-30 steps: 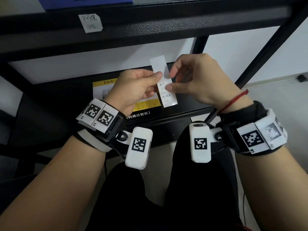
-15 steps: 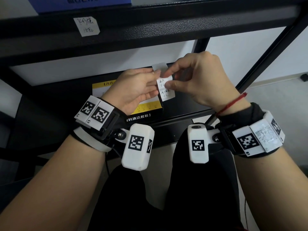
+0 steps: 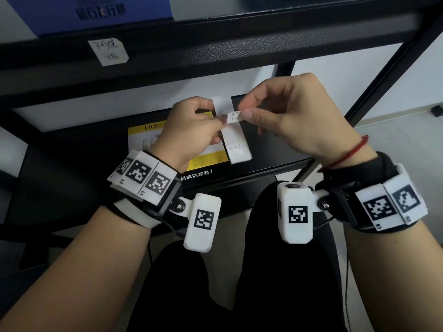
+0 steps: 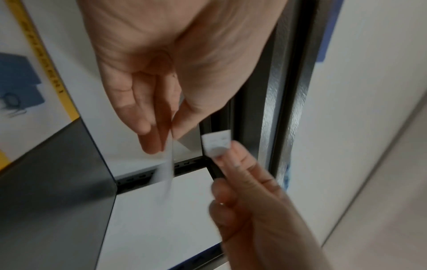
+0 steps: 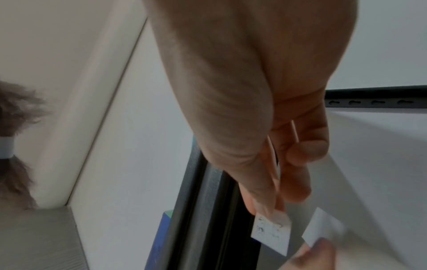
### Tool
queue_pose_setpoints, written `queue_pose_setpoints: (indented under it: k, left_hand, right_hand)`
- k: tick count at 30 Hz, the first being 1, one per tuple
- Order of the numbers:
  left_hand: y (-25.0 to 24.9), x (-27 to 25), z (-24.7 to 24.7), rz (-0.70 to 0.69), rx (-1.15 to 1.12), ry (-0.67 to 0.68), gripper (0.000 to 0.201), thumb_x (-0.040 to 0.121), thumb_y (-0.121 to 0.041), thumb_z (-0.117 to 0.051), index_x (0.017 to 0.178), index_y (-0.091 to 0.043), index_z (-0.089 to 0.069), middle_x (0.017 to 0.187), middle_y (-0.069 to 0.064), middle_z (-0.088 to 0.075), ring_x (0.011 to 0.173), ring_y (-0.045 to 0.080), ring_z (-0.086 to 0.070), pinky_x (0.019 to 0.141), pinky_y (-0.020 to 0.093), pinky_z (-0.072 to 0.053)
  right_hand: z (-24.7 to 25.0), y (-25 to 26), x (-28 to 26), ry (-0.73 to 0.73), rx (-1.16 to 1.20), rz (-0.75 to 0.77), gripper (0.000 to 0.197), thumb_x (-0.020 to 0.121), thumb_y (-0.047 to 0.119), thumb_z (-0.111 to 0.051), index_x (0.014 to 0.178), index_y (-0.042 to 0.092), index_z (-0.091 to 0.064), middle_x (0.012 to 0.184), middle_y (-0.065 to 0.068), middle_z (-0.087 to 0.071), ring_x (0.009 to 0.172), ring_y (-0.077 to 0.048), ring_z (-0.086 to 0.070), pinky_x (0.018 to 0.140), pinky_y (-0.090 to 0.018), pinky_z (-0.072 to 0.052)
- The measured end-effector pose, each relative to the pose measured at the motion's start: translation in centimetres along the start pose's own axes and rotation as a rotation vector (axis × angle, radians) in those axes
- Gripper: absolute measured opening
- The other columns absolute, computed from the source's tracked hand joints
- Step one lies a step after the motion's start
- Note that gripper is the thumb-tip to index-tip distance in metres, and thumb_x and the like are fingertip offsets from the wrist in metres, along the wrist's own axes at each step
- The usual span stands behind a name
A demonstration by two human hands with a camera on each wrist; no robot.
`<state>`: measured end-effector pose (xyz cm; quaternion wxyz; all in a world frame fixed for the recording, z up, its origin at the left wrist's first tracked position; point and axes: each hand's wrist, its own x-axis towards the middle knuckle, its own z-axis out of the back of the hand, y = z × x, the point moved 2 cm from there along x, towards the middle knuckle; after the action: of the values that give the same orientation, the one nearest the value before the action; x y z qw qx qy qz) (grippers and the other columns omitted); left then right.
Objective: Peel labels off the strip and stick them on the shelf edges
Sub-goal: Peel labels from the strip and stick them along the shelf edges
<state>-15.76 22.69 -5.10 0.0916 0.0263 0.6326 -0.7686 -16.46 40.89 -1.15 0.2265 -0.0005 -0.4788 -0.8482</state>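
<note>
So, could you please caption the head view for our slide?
Right hand pinches a peeled label beside the backing strip held by the left hand, below a labelled shelf edge.

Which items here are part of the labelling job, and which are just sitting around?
Job:
- left hand holding strip
- right hand pinching peeled label
- shelf edge, stuck label

Lying about:
- blue box
- yellow-and-black box

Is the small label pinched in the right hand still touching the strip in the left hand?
Apart. In the left wrist view, dark shelf frame shows between the label, pinched by the right hand, and the strip held by the left hand.
</note>
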Motion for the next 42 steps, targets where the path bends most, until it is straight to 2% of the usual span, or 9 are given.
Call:
queue_pose_setpoints:
  k: [3, 6, 9, 12, 16, 22, 30, 38, 42]
  left_hand:
    - [-0.5, -0.3, -0.6, -0.120, 0.109, 0.034, 0.025, 0.088, -0.005, -0.075, 0.104, -0.019, -0.064, 0.084, -0.001, -0.076, 0.056, 0.001, -0.066, 0.054, 0.018, -0.051]
    - [-1.1, -0.7, -1.4, -0.242, 0.225, 0.084, 0.032, 0.086, -0.001, -0.073, 0.087, -0.032, -0.067, 0.067, -0.013, -0.071, 0.055, 0.005, -0.064, 0.059, 0.021, -0.049]
    - [-2.2, -1.6, -2.5, -0.327, 0.317, 0.136, 0.024, 0.088, -0.009, -0.071, 0.080, -0.031, -0.077, 0.057, -0.005, -0.069, 0.048, 0.011, -0.054, 0.054, 0.016, -0.041]
    - [-4.3, -2.8, -3.6, -0.440, 0.373, 0.168, 0.014, 0.090, -0.020, -0.072, 0.086, -0.030, -0.080, 0.064, 0.006, -0.073, 0.049, 0.018, -0.052, 0.051, 0.018, -0.041]
    - [-7.3, -3.9, -5.4, -0.577, 0.457, 0.155, 0.010, 0.091, -0.023, -0.073, 0.082, -0.020, -0.078, 0.065, 0.002, -0.070, 0.065, 0.021, -0.063, 0.061, 0.022, -0.051]
    - [-10.7, -4.0, -7.4, -0.760, 0.472, 0.088, 0.015, 0.090, -0.018, -0.071, 0.099, -0.024, -0.081, 0.093, -0.008, -0.077, 0.077, 0.012, -0.071, 0.075, 0.024, -0.059]
    - [-11.6, -3.3, -8.3, -0.798, 0.429, -0.125, 0.016, 0.090, -0.018, -0.072, 0.101, -0.023, -0.082, 0.081, -0.016, -0.074, 0.084, -0.004, -0.070, 0.073, 0.010, -0.057]
    - [-11.7, -3.0, -8.7, -0.795, 0.417, -0.120, 0.018, 0.090, -0.019, -0.073, 0.104, -0.025, -0.081, 0.085, -0.016, -0.076, 0.083, -0.003, -0.071, 0.074, 0.006, -0.055]
    - [-11.7, -2.9, -8.7, -0.774, 0.411, -0.124, 0.017, 0.090, -0.019, -0.073, 0.104, -0.024, -0.081, 0.087, -0.012, -0.079, 0.082, -0.003, -0.072, 0.075, 0.008, -0.056]
  right_hand:
    - [1.6, 0.4, -0.4, -0.017, 0.083, 0.020, 0.004, 0.090, 0.007, -0.075, 0.093, 0.010, -0.073, 0.070, 0.004, -0.068, 0.049, -0.002, -0.058, 0.049, -0.008, -0.042]
    - [3.6, 0.4, -0.9, -0.073, 0.116, 0.035, 0.005, 0.089, 0.007, -0.074, 0.094, 0.008, -0.073, 0.073, 0.003, -0.068, 0.049, -0.001, -0.057, 0.050, -0.007, -0.041]
    - [6.2, 0.4, -1.7, -0.159, 0.145, 0.055, 0.006, 0.088, 0.010, -0.076, 0.092, 0.014, -0.074, 0.067, 0.011, -0.068, 0.049, -0.003, -0.058, 0.049, -0.010, -0.043]
    - [8.8, 0.7, -2.2, -0.248, 0.141, 0.064, 0.007, 0.088, 0.013, -0.077, 0.092, 0.016, -0.074, 0.072, 0.003, -0.071, 0.051, -0.006, -0.058, 0.048, -0.014, -0.043]
    - [11.2, 0.9, -2.1, -0.332, 0.164, 0.086, 0.015, 0.087, 0.006, -0.077, 0.094, 0.016, -0.068, 0.072, 0.003, -0.072, 0.052, -0.008, -0.058, 0.049, -0.015, -0.044]
    - [12.7, 1.5, -0.9, -0.364, 0.134, 0.152, 0.031, 0.084, 0.004, -0.079, 0.093, 0.016, -0.052, 0.083, -0.022, -0.075, 0.061, -0.025, -0.065, 0.059, -0.026, -0.052]
    - [13.3, 1.9, -0.3, -0.371, 0.011, 0.179, 0.038, 0.081, 0.011, -0.082, 0.084, 0.025, -0.047, 0.078, -0.003, -0.077, 0.054, -0.013, -0.063, 0.058, -0.021, -0.049]
    - [13.2, 1.6, -0.2, -0.398, -0.031, 0.178, 0.033, 0.079, 0.014, -0.082, 0.083, 0.020, -0.050, 0.076, -0.002, -0.077, 0.062, -0.036, -0.067, 0.060, -0.037, -0.056]
    - [13.2, 1.7, -0.2, -0.404, -0.042, 0.173, 0.034, 0.080, 0.015, -0.082, 0.080, 0.024, -0.049, 0.075, -0.001, -0.077, 0.060, -0.032, -0.068, 0.061, -0.037, -0.058]
